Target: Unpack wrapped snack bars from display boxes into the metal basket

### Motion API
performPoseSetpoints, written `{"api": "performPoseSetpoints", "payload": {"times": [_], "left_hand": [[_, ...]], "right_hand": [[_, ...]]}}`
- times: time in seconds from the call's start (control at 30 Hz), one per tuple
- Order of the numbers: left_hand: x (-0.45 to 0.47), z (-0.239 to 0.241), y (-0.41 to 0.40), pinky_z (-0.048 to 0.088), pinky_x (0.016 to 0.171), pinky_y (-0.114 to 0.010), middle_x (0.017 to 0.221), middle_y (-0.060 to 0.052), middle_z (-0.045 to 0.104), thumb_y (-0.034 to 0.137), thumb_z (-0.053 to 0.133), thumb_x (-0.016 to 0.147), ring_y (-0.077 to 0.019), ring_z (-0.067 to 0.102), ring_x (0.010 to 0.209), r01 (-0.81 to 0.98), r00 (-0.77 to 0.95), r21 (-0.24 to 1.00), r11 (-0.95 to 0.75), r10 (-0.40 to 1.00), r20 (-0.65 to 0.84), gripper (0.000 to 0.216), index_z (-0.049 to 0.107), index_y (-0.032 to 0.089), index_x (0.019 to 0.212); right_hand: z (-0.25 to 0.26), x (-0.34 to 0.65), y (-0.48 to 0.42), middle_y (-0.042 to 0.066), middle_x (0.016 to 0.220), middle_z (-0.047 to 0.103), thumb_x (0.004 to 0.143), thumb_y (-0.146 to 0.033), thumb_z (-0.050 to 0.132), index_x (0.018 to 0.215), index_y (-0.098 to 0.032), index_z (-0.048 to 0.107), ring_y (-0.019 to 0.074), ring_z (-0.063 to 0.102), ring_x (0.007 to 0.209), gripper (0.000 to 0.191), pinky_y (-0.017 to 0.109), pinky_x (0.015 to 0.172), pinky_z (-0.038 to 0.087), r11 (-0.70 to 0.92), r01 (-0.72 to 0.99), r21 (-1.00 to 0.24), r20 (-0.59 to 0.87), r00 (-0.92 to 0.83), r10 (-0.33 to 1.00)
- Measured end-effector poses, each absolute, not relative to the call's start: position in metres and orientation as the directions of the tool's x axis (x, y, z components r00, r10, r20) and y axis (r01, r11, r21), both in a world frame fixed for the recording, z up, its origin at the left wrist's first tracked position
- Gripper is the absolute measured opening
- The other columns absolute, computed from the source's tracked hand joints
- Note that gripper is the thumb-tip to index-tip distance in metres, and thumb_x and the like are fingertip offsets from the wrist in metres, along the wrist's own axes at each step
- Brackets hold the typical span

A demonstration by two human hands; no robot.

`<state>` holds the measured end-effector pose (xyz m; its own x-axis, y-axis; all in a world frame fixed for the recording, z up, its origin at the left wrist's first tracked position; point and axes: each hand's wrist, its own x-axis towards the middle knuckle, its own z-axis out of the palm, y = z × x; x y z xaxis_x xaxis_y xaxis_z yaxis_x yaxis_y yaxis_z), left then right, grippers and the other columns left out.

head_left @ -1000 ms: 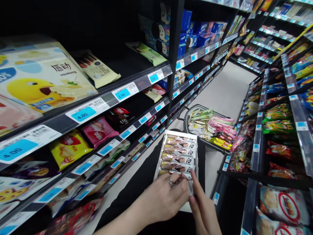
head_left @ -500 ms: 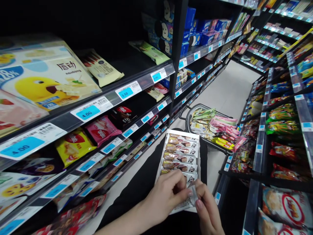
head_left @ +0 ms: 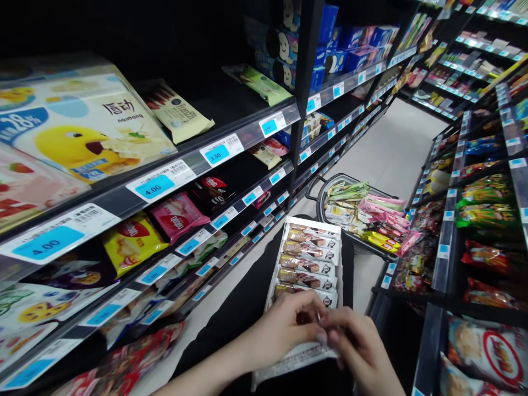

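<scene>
An open white tray-like box (head_left: pixel 339 275) rests on my black-clad legs, holding a row of individually wrapped wafer bars (head_left: pixel 308 265) in brown and white wrappers. Over its near end, my left hand (head_left: pixel 284 330) is closed in a pinch. My right hand (head_left: pixel 357 341) pinches right beside it, the fingertips of both meeting. Below the fingers runs a white printed wrapper (head_left: pixel 289 360), its right end at the fingertips. The near bars are hidden behind my hands, and the exact grip of each fingertip is partly covered.
On the floor ahead stands a black-rimmed shopping basket (head_left: pixel 319 206) full of packaged snacks. A shelf rack (head_left: pixel 243 135) with price labels and snack packs runs along the left. Another rack (head_left: pixel 443 242) lines the right side. Pale floor (head_left: pixel 406 124) stretches between them.
My hands have drawn together at the fingertips, covering the clear film seen between them before. More of the white printed wrapper now shows at the lower left. The view has shifted slightly.
</scene>
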<state>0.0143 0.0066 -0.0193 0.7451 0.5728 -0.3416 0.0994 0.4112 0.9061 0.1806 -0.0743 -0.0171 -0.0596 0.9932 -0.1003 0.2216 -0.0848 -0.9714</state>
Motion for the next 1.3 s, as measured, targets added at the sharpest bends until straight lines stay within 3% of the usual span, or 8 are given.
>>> {"api": "performPoseSetpoints", "payload": {"times": [0.17, 0.3, 0.53, 0.67, 0.8, 0.97, 1.13, 1.3], "left_hand": [[0.0, -0.022, 0.015, 0.049, 0.067, -0.025, 0.094, 0.0, 0.066, 0.025, 0.087, 0.057, -0.0142, 0.065, 0.074, 0.112, 0.888, 0.735, 0.668, 0.265, -0.376, 0.06, 0.057, 0.021, 0.109], [-0.01, -0.024, 0.025, 0.056, 0.062, -0.032, 0.104, -0.005, 0.064, 0.036, 0.081, 0.071, -0.0183, 0.071, 0.07, 0.146, 0.96, 0.635, 0.758, 0.048, -0.277, 0.055, 0.053, 0.021, 0.116], [-0.016, -0.017, 0.031, 0.056, 0.082, -0.036, 0.11, -0.008, 0.065, 0.035, 0.07, 0.084, -0.0241, 0.069, 0.099, 0.062, 0.982, 0.699, 0.712, 0.081, -0.169, 0.042, 0.055, 0.019, 0.12], [-0.014, -0.023, 0.027, 0.057, 0.07, -0.029, 0.107, -0.006, 0.066, 0.032, 0.071, 0.083, -0.0211, 0.073, 0.086, 0.008, 0.97, 0.655, 0.756, 0.153, -0.189, 0.036, 0.057, 0.019, 0.113], [-0.005, -0.034, 0.019, 0.057, 0.052, -0.028, 0.073, -0.003, 0.069, 0.037, 0.078, 0.075, -0.0218, 0.072, 0.06, -0.207, 0.892, 0.621, 0.756, 0.407, -0.197, 0.036, 0.058, 0.015, 0.095], [-0.004, -0.029, 0.016, 0.059, 0.055, -0.026, 0.072, -0.006, 0.073, 0.034, 0.073, 0.08, -0.022, 0.073, 0.062, -0.321, 0.702, 0.807, 0.495, 0.696, -0.148, 0.024, 0.069, 0.013, 0.09], [-0.01, -0.025, 0.023, 0.059, 0.065, -0.025, 0.092, -0.008, 0.076, 0.016, 0.059, 0.088, -0.0197, 0.074, 0.074, -0.161, 0.611, 0.987, -0.026, 0.783, 0.12, 0.031, 0.066, 0.018, 0.118], [-0.006, -0.032, 0.026, 0.05, 0.06, -0.02, 0.074, -0.004, 0.072, 0.007, 0.046, 0.091, -0.013, 0.066, 0.064, 0.144, 0.465, 0.849, -0.508, 0.792, 0.395, 0.025, 0.068, 0.015, 0.098]], "right_hand": [[-0.018, 0.193, -0.089, 0.0, 0.061, 0.058, 0.085, -0.047, 0.062, 0.074, -0.02, 0.07, 0.0085, 0.047, 0.038, 0.03, 0.019, 0.034, 0.036, -0.246, 0.068, -0.967, -0.219, 0.277, 0.936], [-0.019, 0.206, -0.101, 0.0, 0.061, 0.058, 0.076, -0.047, 0.072, 0.073, -0.021, 0.07, 0.007, 0.045, 0.038, 0.026, 0.018, 0.034, 0.035, -0.237, -0.05, -0.97, -0.228, 0.512, 0.828], [-0.018, 0.213, -0.106, 0.002, 0.066, 0.061, 0.072, -0.044, 0.077, 0.073, -0.022, 0.07, 0.0081, 0.047, 0.04, 0.024, 0.019, 0.034, 0.037, -0.192, -0.125, -0.973, -0.229, 0.584, 0.779], [-0.021, 0.214, -0.106, 0.001, 0.068, 0.06, 0.07, -0.043, 0.08, 0.073, -0.022, 0.068, 0.0064, 0.047, 0.039, 0.024, 0.018, 0.035, 0.035, -0.156, -0.208, -0.966, -0.251, 0.6, 0.759], [-0.024, 0.212, -0.105, 0.0, 0.07, 0.059, 0.07, -0.041, 0.081, 0.074, -0.022, 0.065, 0.0057, 0.048, 0.037, 0.024, 0.018, 0.034, 0.035, -0.067, -0.293, -0.954, -0.245, 0.628, 0.739], [-0.021, 0.206, -0.105, -0.001, 0.061, 0.058, 0.072, -0.043, 0.079, 0.081, -0.023, 0.07, 0.0092, 0.054, 0.044, 0.024, 0.019, 0.041, 0.042, -0.075, -0.402, -0.912, -0.315, 0.573, 0.757], [-0.02, 0.206, -0.106, 0.003, 0.065, 0.067, 0.071, -0.044, 0.079, 0.097, -0.023, 0.072, 0.0159, 0.063, 0.058, 0.034, 0.029, 0.059, 0.054, -0.06, -0.392, -0.918, -0.267, 0.502, 0.823], [-0.03, 0.211, -0.102, 0.006, 0.061, 0.068, 0.077, -0.041, 0.076, 0.082, -0.019, 0.07, 0.0116, 0.056, 0.041, 0.023, 0.022, 0.042, 0.045, -0.068, -0.252, -0.965, -0.193, 0.511, 0.838]]}}
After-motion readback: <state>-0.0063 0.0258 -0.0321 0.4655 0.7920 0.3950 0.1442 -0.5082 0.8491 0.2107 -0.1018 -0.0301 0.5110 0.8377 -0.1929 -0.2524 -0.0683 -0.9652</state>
